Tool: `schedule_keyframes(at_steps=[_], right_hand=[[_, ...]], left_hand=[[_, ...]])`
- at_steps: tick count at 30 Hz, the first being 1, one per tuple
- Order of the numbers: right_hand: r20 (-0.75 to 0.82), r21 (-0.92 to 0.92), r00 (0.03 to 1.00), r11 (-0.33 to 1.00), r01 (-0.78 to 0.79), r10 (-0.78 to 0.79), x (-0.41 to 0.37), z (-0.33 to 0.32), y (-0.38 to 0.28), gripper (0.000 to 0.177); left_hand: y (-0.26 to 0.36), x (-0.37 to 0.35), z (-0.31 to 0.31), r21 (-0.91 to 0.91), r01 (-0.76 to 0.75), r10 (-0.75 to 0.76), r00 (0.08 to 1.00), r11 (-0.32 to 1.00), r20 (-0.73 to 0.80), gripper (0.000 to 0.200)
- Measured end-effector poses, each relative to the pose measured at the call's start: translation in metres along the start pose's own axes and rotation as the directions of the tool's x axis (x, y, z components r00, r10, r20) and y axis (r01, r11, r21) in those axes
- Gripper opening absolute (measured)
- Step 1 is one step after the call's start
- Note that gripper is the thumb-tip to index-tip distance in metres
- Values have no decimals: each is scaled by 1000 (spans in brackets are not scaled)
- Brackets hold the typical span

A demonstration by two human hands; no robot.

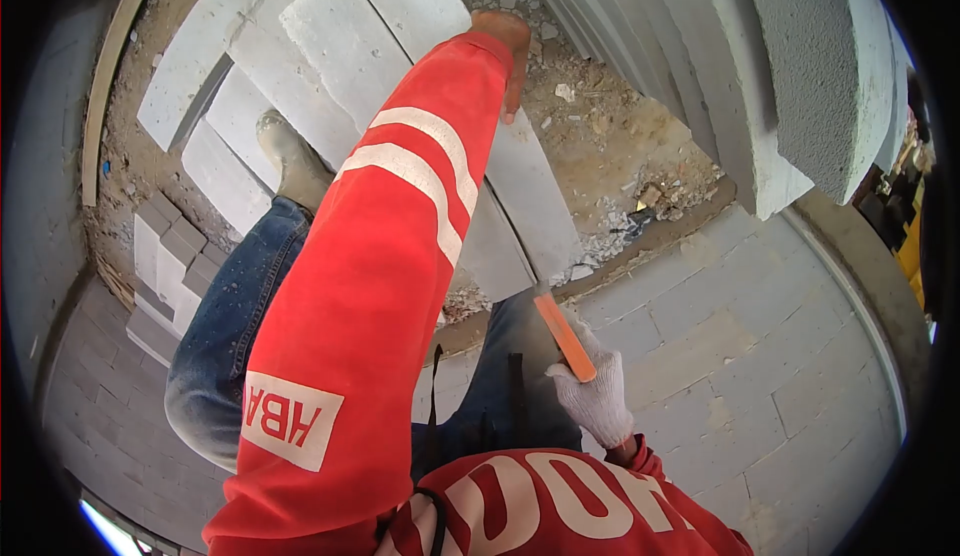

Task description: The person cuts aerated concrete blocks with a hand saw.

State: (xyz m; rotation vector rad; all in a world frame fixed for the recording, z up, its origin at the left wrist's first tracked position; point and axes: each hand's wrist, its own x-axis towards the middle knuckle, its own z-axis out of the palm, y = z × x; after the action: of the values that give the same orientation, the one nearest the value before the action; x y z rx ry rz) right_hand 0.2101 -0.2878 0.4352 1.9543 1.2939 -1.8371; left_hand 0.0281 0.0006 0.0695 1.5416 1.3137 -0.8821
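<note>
My left hand (507,44) is bare and reaches out on the red-sleeved arm. It rests against the right edge of a long white lightweight concrete block (530,196). A finger stretches along that edge; the sleeve covers part of the hand. My right hand (597,398), in a white knitted glove, is closed around the orange handle of a handsaw (565,338). The handle lines up with a narrow dark slit running lengthwise through the block. The saw's blade cannot be made out clearly. My boot (290,156) stands on neighbouring white blocks (240,116).
Tall grey-white slabs (700,66) stand at the upper right. Rubble and dirt (620,146) lie beside the block. Grey bricks (180,241) are stacked at left, near a wooden strip (115,76). A block wall surface (720,346) spans the lower right.
</note>
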Motion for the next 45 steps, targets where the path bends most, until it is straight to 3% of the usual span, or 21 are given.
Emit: schedule_keyframes(at_steps=[1,3,5,10,13,15,16,17,18,19,20,22,23,26,32,33,34,38,40,43,45], right_hand=[[-81,-15,981,984,176,-177,36,6,-2,62],[18,-209,991,968,135,-134,112,19,-4,57],[6,-147,990,979,140,-141,114,27,-4,56],[-204,16,930,949,316,-306,-14,28,36,62],[-53,13,993,994,105,-104,-28,4,16,67],[-100,31,979,983,181,-177,50,19,5,52],[-144,-47,930,941,335,-339,97,37,21,38],[-91,-85,974,976,199,-207,102,20,-18,33],[-167,-160,928,938,308,-334,111,35,9,36],[-236,-9,899,926,377,-368,106,39,10,41],[-52,-56,983,984,172,-175,88,56,40,63],[-105,103,975,973,204,-194,18,41,29,85],[-100,149,978,969,199,-185,-14,32,29,89],[-62,160,988,976,150,-142,-29,15,23,86],[-56,-64,969,969,239,-243,119,41,8,66],[16,-66,982,980,189,-188,105,51,30,69],[-128,23,960,967,253,-248,67,40,16,74],[-6,168,999,985,32,-31,-30,15,26,83],[-97,98,964,962,256,-247,-15,12,33,81],[-141,-5,929,939,345,-342,112,27,2,65],[-195,-52,888,909,414,-416,115,15,-17,59]], left_hand=[[-4,-9,1,10,21,-22,999,1000,26,106],[-2,-19,-4,34,57,-60,992,998,110,108],[-10,-27,-7,60,102,-111,977,993,181,110],[-15,-54,-11,118,186,-214,929,975,302,116],[-20,-64,-15,151,177,-224,890,973,397,120],[-30,-64,-20,197,141,-206,907,970,368,123],[-38,-71,-15,222,89,-166,918,971,359,124],[-51,-66,-16,245,36,-119,934,969,336,125],[-60,-59,-19,267,-15,-69,950,964,304,126],[-3,-52,-42,285,-88,-1,955,954,298,128],[-2,-50,-41,251,-121,27,936,960,351,126],[-13,-48,-33,343,-115,41,976,932,215,127],[-10,-48,-39,306,-112,19,956,946,293,127],[-4,-47,-43,274,-132,19,925,952,379,127],[-11,-29,-48,227,-38,-60,910,973,409,128],[-10,-29,-35,231,-50,-73,866,972,495,128],[-11,-32,-42,255,-42,-90,870,966,484,128],[-8,-59,-39,250,-110,8,926,962,377,129],[-2,-53,-48,274,-174,65,929,946,365,129],[-2,-51,-46,223,-106,5,913,969,408,123],[0,-52,-45,254,-83,-20,925,964,379,114]])
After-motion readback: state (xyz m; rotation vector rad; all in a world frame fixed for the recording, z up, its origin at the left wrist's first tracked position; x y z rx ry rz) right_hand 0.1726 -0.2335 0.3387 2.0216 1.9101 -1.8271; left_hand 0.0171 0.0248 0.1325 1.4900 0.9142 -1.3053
